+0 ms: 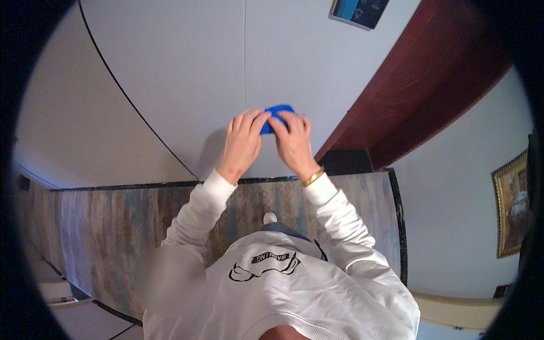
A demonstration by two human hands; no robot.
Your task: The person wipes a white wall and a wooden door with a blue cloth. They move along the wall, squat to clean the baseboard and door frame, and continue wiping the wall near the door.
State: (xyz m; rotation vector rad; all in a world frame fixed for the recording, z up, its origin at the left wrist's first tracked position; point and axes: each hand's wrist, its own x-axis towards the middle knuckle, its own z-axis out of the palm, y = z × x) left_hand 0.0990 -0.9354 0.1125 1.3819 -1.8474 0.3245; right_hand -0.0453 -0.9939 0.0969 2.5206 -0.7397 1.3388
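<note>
Both my hands are raised in front of a light grey wall, close together. Between them is a blue cloth [280,109], folded or bunched, whose material is hard to make out. My left hand [244,138] grips its left edge, the fingers bent over it. On the other side my right hand [294,138] holds it with curled fingers, and a gold bracelet [314,176] circles that wrist. The fingertips of the two hands nearly meet over the blue cloth. Whether it touches the wall cannot be told.
A dark red door or panel [408,80] stands in a recess to the right. Above on the wall [178,55] hangs a framed picture [359,12]. Another, gold-framed picture [510,208] hangs at far right. Streaked flooring [140,221] with a black border lies below.
</note>
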